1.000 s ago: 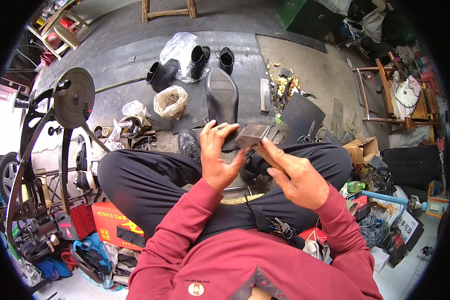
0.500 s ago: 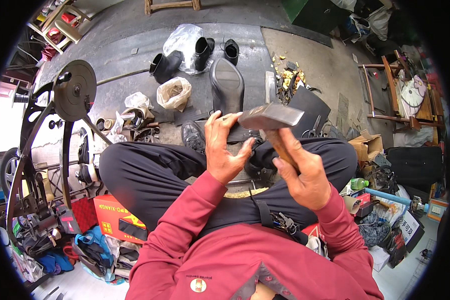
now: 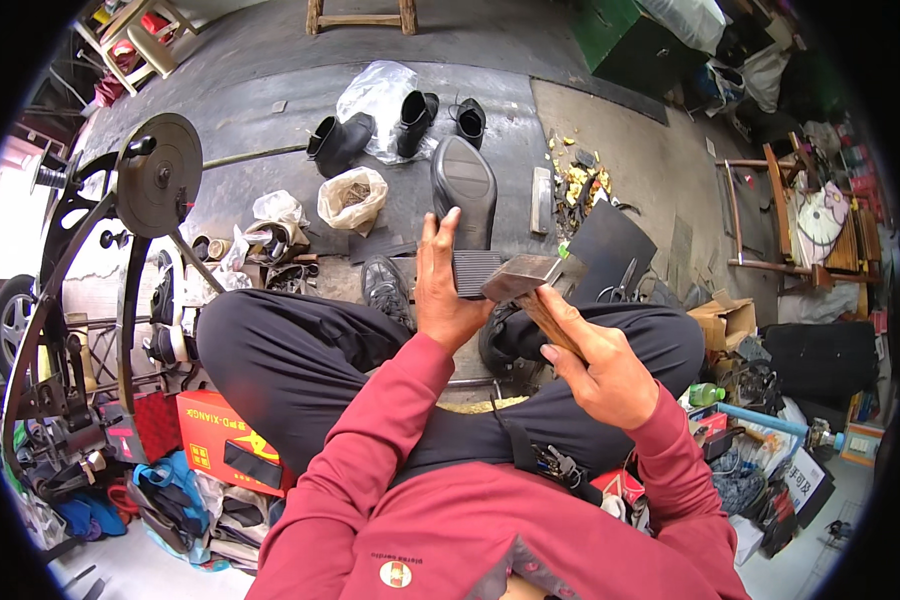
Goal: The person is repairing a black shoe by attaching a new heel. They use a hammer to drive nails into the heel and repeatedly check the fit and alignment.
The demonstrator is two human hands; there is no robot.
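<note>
Over my crossed legs, my left hand [image 3: 448,290] presses flat on a dark ribbed rubber sole piece [image 3: 478,272], steadying it, while my right hand [image 3: 602,372] grips a wooden-handled steel hammer [image 3: 522,278], its head just above it.

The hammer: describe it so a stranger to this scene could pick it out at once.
Start at the seated person's crossed legs in dark trousers. Just above the knees, the right hand grips a wooden handle that rises to a blocky metal head: the hammer. Unlike the flat ribbed sole piece beside it under the left hand, it is held in the air.
</note>
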